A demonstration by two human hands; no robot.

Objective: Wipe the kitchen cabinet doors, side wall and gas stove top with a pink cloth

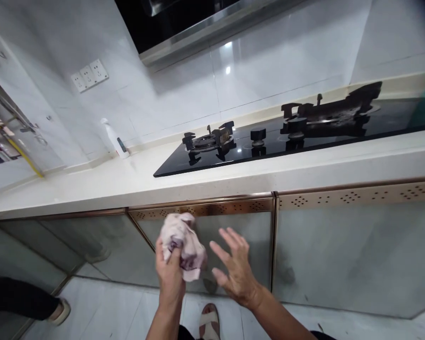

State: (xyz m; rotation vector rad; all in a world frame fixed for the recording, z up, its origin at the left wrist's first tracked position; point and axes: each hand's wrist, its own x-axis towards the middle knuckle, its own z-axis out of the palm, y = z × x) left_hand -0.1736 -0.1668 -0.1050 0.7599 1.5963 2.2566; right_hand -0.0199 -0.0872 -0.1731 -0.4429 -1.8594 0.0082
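My left hand point(170, 267) grips a crumpled pale pink cloth point(184, 236) with darker purple patches, thumb pressed into its middle. To the right of the cloth, my right hand point(235, 267) is held in the air, fingers spread and nothing in it. A small gap separates it from the cloth. Both hands are in front of the cabinet doors, below the front edge of the white countertop point(141, 186). Above and beyond them lies the black glass gas stove point(241, 156).
A white spray bottle point(116, 140) stands on the counter by the wall. Two burners and knobs point(258, 137) rise from the stove. A range hood point(198, 35) hangs above. Cabinet doors point(340, 255) face me. Another person's shoe point(61, 311) is at lower left.
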